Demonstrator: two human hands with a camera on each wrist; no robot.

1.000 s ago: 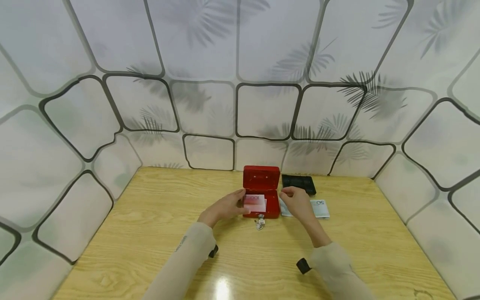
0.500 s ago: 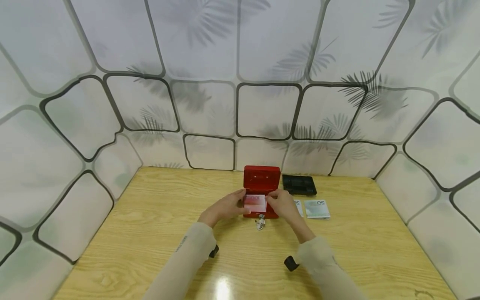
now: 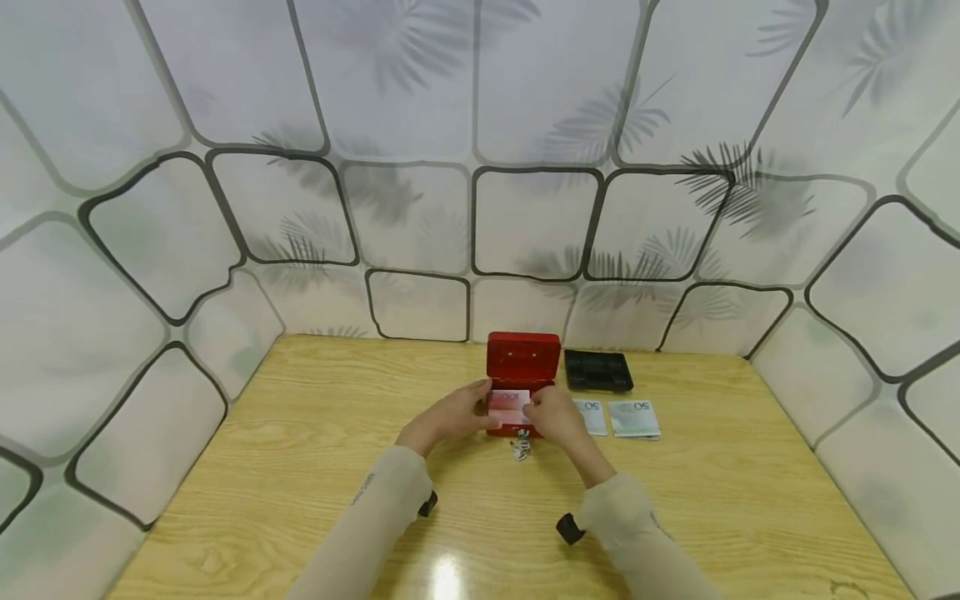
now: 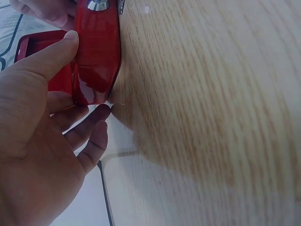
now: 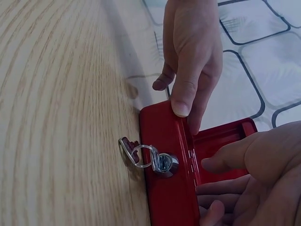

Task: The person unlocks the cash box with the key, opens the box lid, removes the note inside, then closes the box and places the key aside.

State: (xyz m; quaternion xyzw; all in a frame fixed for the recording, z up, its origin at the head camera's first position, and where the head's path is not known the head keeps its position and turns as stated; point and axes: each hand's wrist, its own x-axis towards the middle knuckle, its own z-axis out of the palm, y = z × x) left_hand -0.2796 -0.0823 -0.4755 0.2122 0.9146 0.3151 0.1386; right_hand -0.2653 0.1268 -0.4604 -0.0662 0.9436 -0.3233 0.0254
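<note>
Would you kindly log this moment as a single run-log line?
left hand: holds red cash box side | right hand: presses pink banknote into box | key: in front lock | two banknotes: on table

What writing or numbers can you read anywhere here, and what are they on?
"50", seen upside down, on the nearer banknote lying on the table right of the red cash box.
"50", also upside down, on the farther banknote.
The pink banknote in the box has print too blurred to read.
The key in the lock shows no readable marks.
</note>
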